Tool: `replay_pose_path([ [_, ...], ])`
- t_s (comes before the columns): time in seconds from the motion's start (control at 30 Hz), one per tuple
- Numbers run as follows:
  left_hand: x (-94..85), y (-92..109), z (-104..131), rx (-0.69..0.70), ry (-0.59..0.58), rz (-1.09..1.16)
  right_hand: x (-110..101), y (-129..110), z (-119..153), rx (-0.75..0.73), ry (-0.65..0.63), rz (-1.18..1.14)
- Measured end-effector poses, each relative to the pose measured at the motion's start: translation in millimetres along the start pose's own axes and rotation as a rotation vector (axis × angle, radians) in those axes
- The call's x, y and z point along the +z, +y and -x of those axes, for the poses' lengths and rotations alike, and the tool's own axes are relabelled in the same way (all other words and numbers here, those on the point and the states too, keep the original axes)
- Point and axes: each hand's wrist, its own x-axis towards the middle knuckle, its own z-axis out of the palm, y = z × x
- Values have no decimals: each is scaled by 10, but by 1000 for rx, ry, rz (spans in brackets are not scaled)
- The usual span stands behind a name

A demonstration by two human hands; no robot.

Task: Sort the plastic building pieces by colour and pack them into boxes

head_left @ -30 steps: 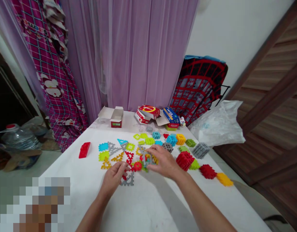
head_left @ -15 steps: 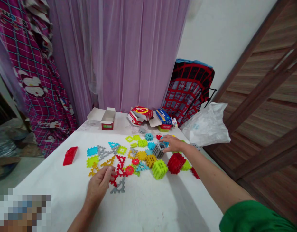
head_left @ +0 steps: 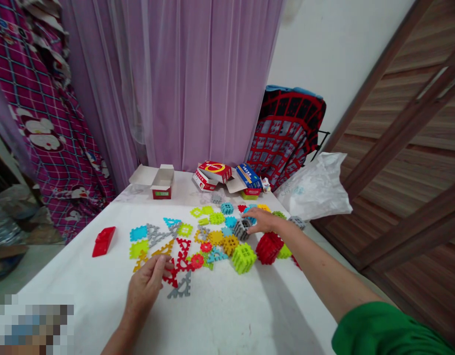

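Observation:
My right hand (head_left: 263, 220) reaches over the far right of the pile, its thumb and fingers around a grey cube-shaped block of notched pieces (head_left: 241, 229). My left hand (head_left: 147, 282) is held low at the near left of the pile, with fingers curled and thumb pressed toward them. Whether anything sits in those fingers is hidden. Red notched triangle pieces (head_left: 183, 261) and a grey triangle piece (head_left: 181, 286) lie beside its fingertips. A lime-green cube block (head_left: 244, 258) and a red cube block (head_left: 269, 248) stand below my right hand.
Flat gears, squares and triangles, such as a yellow square (head_left: 216, 237), spread over the white table (head_left: 220, 315). A red plastic piece (head_left: 103, 242) lies at left. Behind are an open box (head_left: 162, 183), a red box (head_left: 215, 171), a blue box (head_left: 249, 176) and a plastic bag (head_left: 312, 190).
The view has shifted slightly. My left hand has drawn a little left and toward me. My right hand stays at the grey block, which sits in about the same place.

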Motion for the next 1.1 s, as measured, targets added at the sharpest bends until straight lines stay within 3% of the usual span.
replay_pose_path([
  [0.23,-16,-33,-18,-22,15,1,32,25,6,35,29,-18],
  [0.43,-67,-64,-27,-9,76,16,-195,20,97,32,67,31],
  [0.6,-177,-12,-55,35,242,-3,-354,-198,119,-7,144,63],
  [0.8,-282,-94,-123,36,355,-77,-325,-464,8,-21,158,79],
  [1.0,-270,-96,-127,15,315,-47,-241,-247,21,71,12,190],
  [1.1,-262,-58,-114,15,304,-36,-138,-168,27,76,-1,178],
])
